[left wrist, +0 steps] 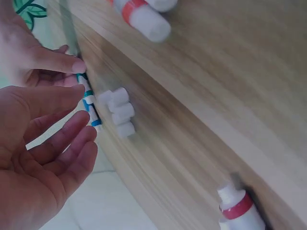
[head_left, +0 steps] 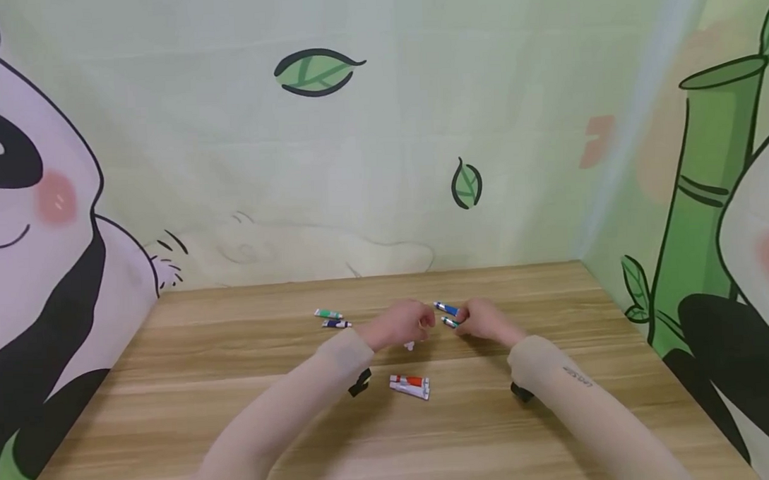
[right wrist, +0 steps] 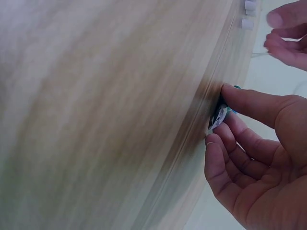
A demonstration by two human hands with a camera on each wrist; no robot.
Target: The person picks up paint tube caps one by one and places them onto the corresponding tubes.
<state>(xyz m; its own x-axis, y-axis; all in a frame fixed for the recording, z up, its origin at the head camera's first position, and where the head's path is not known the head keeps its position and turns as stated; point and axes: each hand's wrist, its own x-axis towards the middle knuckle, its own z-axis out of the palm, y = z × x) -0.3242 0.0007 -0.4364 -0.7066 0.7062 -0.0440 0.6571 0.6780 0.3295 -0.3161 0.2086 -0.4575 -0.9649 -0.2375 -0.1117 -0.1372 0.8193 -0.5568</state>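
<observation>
My right hand (head_left: 487, 320) pinches a small teal-banded paint tube (head_left: 449, 322) low over the table; in the right wrist view its thumb and fingers close about the tube's crimped end (right wrist: 219, 117). Just behind lies a blue paint tube (head_left: 446, 308), partly hidden by the fingers in the left wrist view. My left hand (head_left: 400, 324) hovers left of these tubes, its fingers loosely bent and nothing between them. Below it is a small group of white caps (left wrist: 123, 112), mostly covered by the hand in the head view.
Nearer the front lie a red-orange paint tube (head_left: 408, 381) and a white-lilac one (head_left: 410, 390), side by side. At the back left are a green tube (head_left: 328, 314) and a dark blue tube (head_left: 336, 324). A printed cloth wall (head_left: 382, 162) rises behind the wooden table (head_left: 143, 418).
</observation>
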